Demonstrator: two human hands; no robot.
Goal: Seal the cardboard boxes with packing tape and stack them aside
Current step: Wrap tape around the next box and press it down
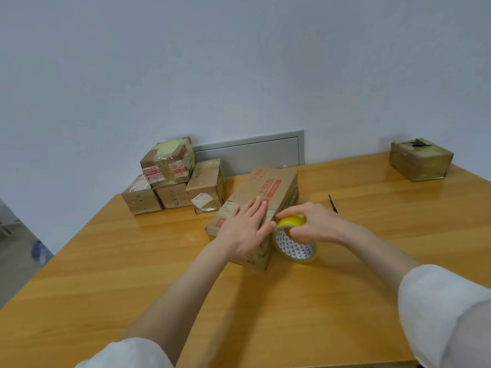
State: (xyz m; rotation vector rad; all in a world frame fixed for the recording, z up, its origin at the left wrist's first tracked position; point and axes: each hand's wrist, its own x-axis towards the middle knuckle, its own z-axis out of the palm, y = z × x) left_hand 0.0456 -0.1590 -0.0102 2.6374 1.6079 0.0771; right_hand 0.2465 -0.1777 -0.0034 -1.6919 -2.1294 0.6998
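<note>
A long cardboard box [268, 191] with red print lies in the middle of the wooden table [132, 261]. My left hand [245, 228] lies flat on its near top, fingers straight, pressing down. My right hand [310, 221] grips a roll of yellowish packing tape [293, 244] that stands against the box's right side. A stack of taped boxes [172, 179] sits at the back left by the wall. One more taped box [419, 162] stands alone at the back right.
A thin dark tool [333, 204], perhaps a knife or scissors, lies on the table just behind my right hand. A grey panel [252, 154] is set in the wall behind the table. The table's left edge drops off to the floor.
</note>
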